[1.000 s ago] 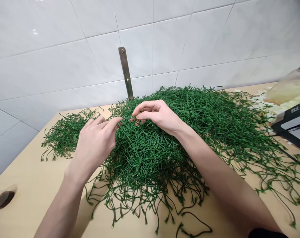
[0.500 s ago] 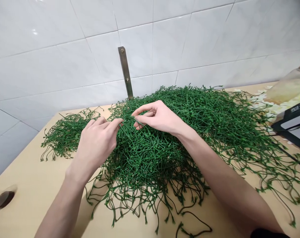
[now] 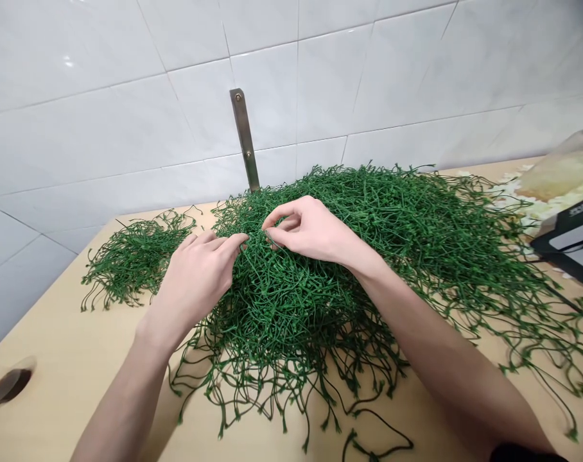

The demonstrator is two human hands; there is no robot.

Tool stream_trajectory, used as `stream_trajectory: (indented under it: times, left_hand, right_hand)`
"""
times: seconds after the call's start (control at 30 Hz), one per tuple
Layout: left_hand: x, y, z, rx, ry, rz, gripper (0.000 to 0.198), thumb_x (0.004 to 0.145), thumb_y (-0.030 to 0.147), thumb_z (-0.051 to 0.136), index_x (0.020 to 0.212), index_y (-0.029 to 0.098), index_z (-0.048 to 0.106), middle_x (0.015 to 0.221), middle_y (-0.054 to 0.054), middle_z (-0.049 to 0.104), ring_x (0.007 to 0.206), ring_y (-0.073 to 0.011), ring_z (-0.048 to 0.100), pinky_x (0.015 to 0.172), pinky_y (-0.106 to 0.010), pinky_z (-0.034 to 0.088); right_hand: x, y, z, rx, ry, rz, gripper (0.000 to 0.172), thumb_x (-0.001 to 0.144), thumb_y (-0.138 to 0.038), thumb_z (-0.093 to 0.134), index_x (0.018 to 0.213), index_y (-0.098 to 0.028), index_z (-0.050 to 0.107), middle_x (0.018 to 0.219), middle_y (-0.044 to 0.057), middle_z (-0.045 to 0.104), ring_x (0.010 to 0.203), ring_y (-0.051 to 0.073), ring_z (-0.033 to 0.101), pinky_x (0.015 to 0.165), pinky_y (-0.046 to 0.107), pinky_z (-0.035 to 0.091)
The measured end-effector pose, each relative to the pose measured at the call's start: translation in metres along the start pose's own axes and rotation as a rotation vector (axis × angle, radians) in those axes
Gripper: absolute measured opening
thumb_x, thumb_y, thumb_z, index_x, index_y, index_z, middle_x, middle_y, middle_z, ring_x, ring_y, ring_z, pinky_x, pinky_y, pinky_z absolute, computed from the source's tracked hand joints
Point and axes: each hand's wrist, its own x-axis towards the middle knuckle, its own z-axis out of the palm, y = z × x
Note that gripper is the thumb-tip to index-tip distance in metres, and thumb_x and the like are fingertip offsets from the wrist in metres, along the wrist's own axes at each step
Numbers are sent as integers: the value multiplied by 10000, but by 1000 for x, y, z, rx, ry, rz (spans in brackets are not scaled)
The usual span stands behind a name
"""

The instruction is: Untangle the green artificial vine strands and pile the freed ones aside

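A big tangled heap of green plastic stems [image 3: 368, 256] covers the middle and right of the wooden table [image 3: 65, 372]. My left hand [image 3: 195, 279] rests on the heap's left slope, its fingertips pinched on a thin green stem. My right hand [image 3: 311, 231] hovers over the top of the heap, thumb and forefinger pinched on the same strand or one next to it. The two sets of fingertips are a few centimetres apart. What lies under the palms is hidden.
A smaller bunch of green stems [image 3: 132, 260] lies apart at the left. A metal bracket [image 3: 244, 138] stands against the white tiled wall. At the right edge sit a black box [image 3: 571, 240] and a clear bag of pale pieces [image 3: 556, 173]. A dark hole [image 3: 7, 385] marks the table's left corner.
Both hands have shifted slightly to the right on the heap. My right fingers have drawn together from a loose curl into a pinch.
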Motion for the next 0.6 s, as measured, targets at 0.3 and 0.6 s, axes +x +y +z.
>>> stream_trajectory:
  times: [0.3,0.6]
  left_hand:
    - [3,-1,7,-44,-56,-19,363,974,187,351,1196,126,632,838,-96,754,784,-236,644,711,-369,509]
    - [4,1,8,26,-82,-39,320,978,248,393,1158,144,637,750,-85,734,731,-231,650,675,-347,515]
  right_hand:
    - [4,9,4,14,96,-87,149,731,-184,575,792,-132,701,667,46,712,592,132,606,592,277,488]
    - [5,10,5,-28,65,-186,203,746,-166,566,840,-123,741,764,56,751,677,146,666,689,290,531]
